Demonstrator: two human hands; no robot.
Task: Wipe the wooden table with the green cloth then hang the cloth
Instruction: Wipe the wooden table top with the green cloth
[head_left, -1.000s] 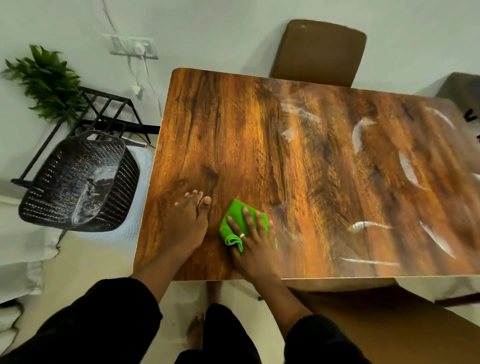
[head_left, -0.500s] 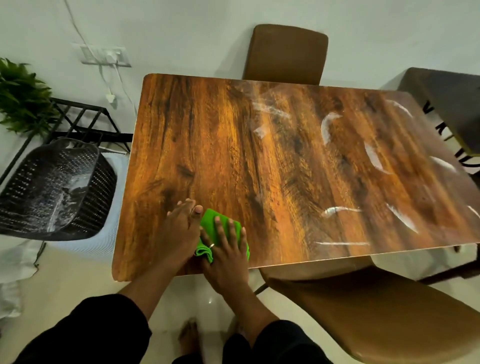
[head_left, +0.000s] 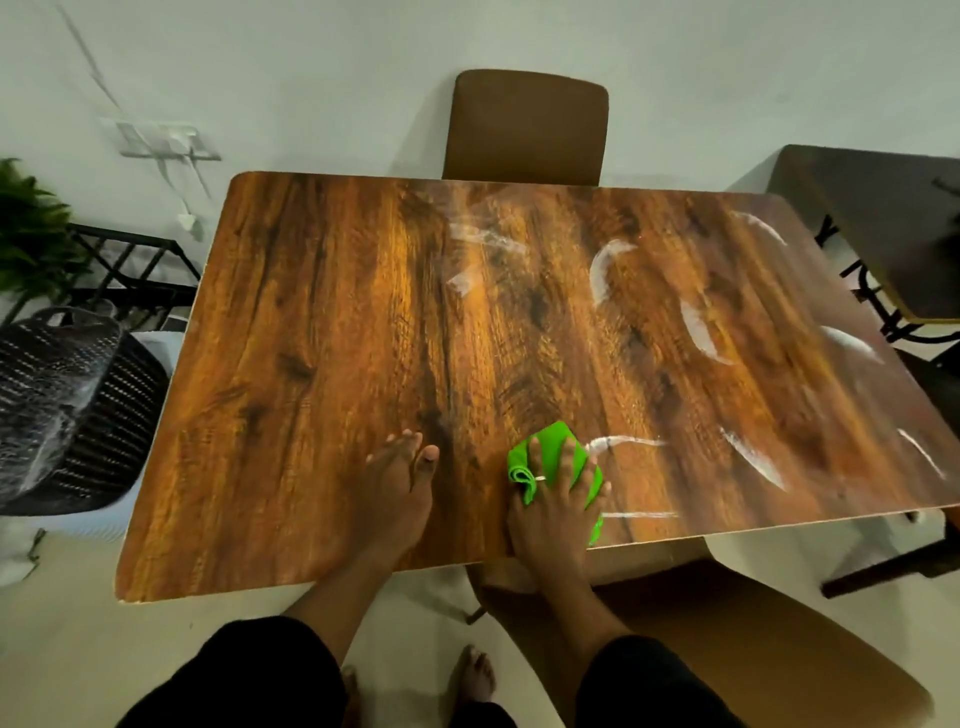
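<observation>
The wooden table (head_left: 337, 332) fills the middle of the view, with white smears across its right half. A folded green cloth (head_left: 548, 447) lies near the front edge, right of centre. My right hand (head_left: 558, 512) presses flat on it with fingers spread straight, covering most of it. My left hand (head_left: 397, 491) rests flat on the bare wood to the left of the cloth, a gap apart, fingers together. The nearest white streaks (head_left: 628, 442) run just right of the cloth.
A brown chair (head_left: 524, 127) stands behind the table and another brown chair seat (head_left: 769, 639) sits at the front right. A black mesh basket (head_left: 67, 405), a black rack (head_left: 130, 270) and a plant (head_left: 26, 234) are left. A dark table (head_left: 878, 218) is at right.
My right hand has slid the cloth rightwards along the front edge, away from my left hand, reaching the white streaks. The head view has shifted too.
</observation>
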